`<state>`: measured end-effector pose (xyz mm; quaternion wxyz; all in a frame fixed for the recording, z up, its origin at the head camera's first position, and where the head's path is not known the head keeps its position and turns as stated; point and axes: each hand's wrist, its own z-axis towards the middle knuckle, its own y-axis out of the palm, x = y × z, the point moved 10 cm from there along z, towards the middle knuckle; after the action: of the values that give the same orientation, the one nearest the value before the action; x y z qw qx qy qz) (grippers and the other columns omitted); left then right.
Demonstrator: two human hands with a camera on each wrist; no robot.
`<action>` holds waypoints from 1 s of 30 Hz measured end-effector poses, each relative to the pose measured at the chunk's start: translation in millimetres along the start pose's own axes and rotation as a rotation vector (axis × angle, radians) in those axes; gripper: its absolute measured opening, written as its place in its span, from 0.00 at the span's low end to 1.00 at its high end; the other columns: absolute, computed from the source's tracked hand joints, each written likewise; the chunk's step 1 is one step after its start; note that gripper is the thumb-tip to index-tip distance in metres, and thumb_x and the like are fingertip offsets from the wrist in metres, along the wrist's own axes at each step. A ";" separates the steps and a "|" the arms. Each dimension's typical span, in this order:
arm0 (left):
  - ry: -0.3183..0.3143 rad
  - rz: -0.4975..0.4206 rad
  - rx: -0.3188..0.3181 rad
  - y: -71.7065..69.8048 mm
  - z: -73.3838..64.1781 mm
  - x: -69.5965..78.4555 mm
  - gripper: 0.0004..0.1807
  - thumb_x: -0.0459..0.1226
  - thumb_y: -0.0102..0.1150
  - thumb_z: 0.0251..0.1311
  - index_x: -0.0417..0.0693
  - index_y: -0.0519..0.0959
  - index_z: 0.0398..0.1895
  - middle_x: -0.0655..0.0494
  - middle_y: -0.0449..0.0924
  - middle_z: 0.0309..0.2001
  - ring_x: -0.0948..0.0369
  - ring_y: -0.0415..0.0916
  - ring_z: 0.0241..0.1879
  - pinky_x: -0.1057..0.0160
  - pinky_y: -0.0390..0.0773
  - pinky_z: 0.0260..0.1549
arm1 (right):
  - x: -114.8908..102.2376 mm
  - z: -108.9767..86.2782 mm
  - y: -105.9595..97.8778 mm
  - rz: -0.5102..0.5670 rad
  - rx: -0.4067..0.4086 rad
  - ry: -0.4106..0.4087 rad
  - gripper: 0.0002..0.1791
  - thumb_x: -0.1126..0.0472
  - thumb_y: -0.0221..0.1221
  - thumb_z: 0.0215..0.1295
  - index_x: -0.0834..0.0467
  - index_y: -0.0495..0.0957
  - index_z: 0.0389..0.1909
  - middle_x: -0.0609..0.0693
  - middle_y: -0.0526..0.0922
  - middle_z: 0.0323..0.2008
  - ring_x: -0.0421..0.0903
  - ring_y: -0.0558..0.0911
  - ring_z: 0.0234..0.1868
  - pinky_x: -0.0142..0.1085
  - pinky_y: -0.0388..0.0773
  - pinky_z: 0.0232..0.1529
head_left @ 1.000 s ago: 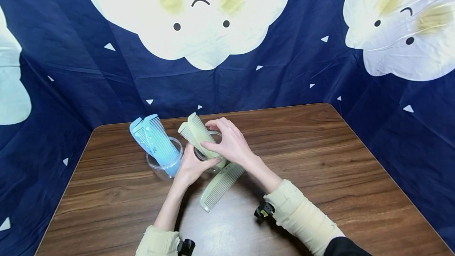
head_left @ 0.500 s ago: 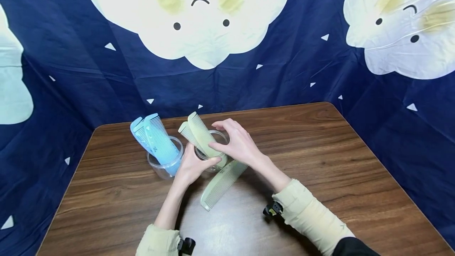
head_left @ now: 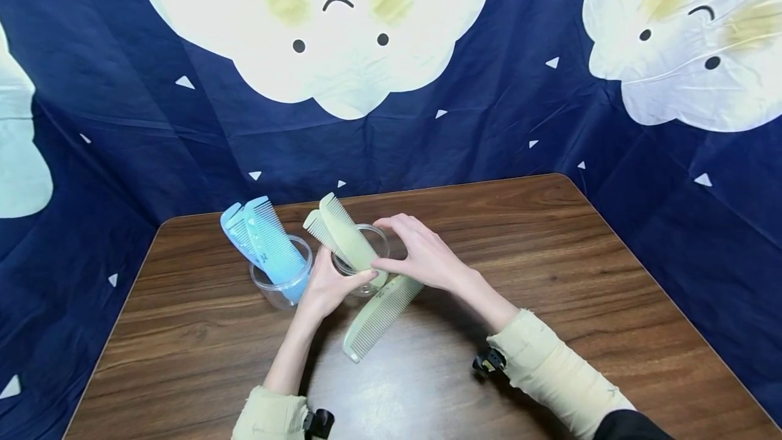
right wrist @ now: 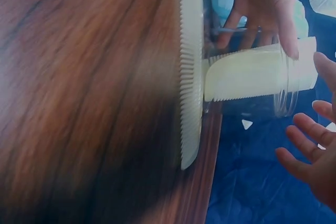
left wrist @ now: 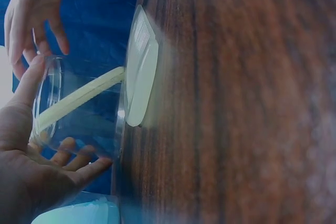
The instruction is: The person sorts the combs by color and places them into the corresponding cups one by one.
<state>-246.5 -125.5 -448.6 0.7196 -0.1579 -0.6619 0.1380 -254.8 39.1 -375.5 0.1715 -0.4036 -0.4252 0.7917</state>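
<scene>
My left hand (head_left: pixel 326 285) holds a clear plastic jar (head_left: pixel 383 242), thumb on the near side of its rim and fingers round its left wall. Two pale yellow-green combs (head_left: pixel 349 240) stand in this jar, leaning left with their upper ends out of it. In the right wrist view, the jar (right wrist: pixel 241 109) shows the combs (right wrist: pixel 247 77) through its wall. My right hand (head_left: pixel 430 255) is just right of the jar's mouth, fingers spread, holding nothing. Another pale green comb (head_left: pixel 380 321) lies on the table in front of the jar.
A second clear jar (head_left: pixel 269 285) stands to the left, with blue combs (head_left: pixel 275 243) leaning left in it. The wooden table (head_left: pixel 550 257) has its back edge close behind the jars, against a dark blue cloth (head_left: pixel 391 148) with white clouds.
My right hand has drawn back to the right, away from the combs and the jar's mouth, with nothing in it. My left hand has stayed on the jar.
</scene>
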 end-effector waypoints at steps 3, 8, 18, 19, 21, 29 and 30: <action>-0.011 -0.005 -0.005 0.6 -0.7 -1.3 0.43 0.46 0.83 0.46 0.54 0.69 0.66 0.53 0.77 0.60 0.56 0.73 0.64 0.52 0.68 0.68 | 3.0 -5.2 0.5 -0.010 -0.017 -0.008 0.37 0.38 0.70 0.60 0.47 0.73 0.68 0.42 0.79 0.61 0.42 0.76 0.63 0.46 0.78 0.63; -0.020 0.003 -0.004 0.7 -1.4 -1.7 0.45 0.47 0.83 0.46 0.54 0.68 0.67 0.52 0.76 0.61 0.55 0.73 0.65 0.51 0.68 0.68 | 3.6 -13.4 0.5 -0.023 -0.033 -0.050 0.38 0.38 0.71 0.60 0.46 0.72 0.69 0.44 0.79 0.62 0.42 0.76 0.64 0.46 0.77 0.65; -0.017 0.002 -0.007 0.6 0.3 -1.0 0.39 0.47 0.83 0.46 0.55 0.72 0.61 0.54 0.79 0.57 0.56 0.75 0.61 0.52 0.69 0.65 | -7.7 -30.4 2.9 -0.056 -0.071 -0.191 0.32 0.42 0.71 0.62 0.46 0.75 0.65 0.44 0.80 0.56 0.39 0.77 0.57 0.41 0.80 0.58; -0.018 0.003 -0.008 0.7 0.4 -1.2 0.39 0.47 0.83 0.46 0.55 0.72 0.60 0.53 0.79 0.56 0.56 0.75 0.61 0.53 0.70 0.65 | -9.5 -32.0 3.5 -0.055 -0.073 -0.209 0.31 0.42 0.71 0.62 0.47 0.76 0.64 0.45 0.80 0.55 0.39 0.78 0.56 0.40 0.80 0.57; -0.026 0.011 -0.006 0.4 0.5 -2.3 0.39 0.48 0.83 0.45 0.55 0.72 0.60 0.54 0.79 0.56 0.57 0.74 0.60 0.53 0.70 0.64 | -13.3 -35.4 5.0 -0.063 -0.079 -0.241 0.30 0.44 0.72 0.61 0.47 0.77 0.62 0.45 0.80 0.54 0.39 0.78 0.54 0.39 0.80 0.55; 0.027 -0.019 -0.006 0.5 1.9 1.9 0.37 0.45 0.84 0.45 0.55 0.74 0.59 0.53 0.81 0.54 0.57 0.76 0.58 0.53 0.71 0.64 | -28.3 -46.8 15.1 -0.086 -0.144 -0.349 0.24 0.49 0.73 0.61 0.46 0.80 0.57 0.41 0.79 0.54 0.39 0.78 0.55 0.37 0.81 0.55; 0.033 -0.021 -0.009 1.0 2.0 2.5 0.37 0.45 0.84 0.46 0.54 0.74 0.60 0.53 0.81 0.54 0.57 0.76 0.58 0.53 0.71 0.64 | -30.2 -48.1 17.3 -0.103 -0.159 -0.363 0.24 0.49 0.72 0.61 0.45 0.80 0.58 0.41 0.80 0.55 0.39 0.78 0.56 0.38 0.81 0.57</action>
<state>-248.3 -123.5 -446.6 0.7313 -0.1564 -0.6520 0.1246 -197.2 36.2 -389.7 0.0998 -0.2442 -0.5304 0.8056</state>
